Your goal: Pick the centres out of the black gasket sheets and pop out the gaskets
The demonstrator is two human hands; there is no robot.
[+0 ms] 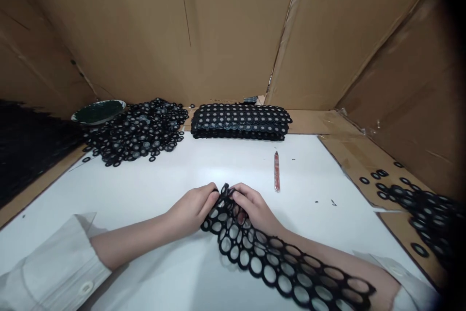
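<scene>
Fingers closed, our left hand [192, 210] and right hand [259, 210] pinch black, round-holed mesh [262, 269] trailing along our right forearm [324, 250].

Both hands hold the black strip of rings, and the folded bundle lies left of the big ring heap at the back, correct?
Not quite: the head view shows the folded bundle right of the big ring heap. The left hand and right hand do hold the black strip of rings.

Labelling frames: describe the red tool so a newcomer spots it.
Far across the white tabletop sits a black stack. Nearer than its right end lies a slim tool, dark tip facing away; its red body stands out from the held black mesh.
</scene>
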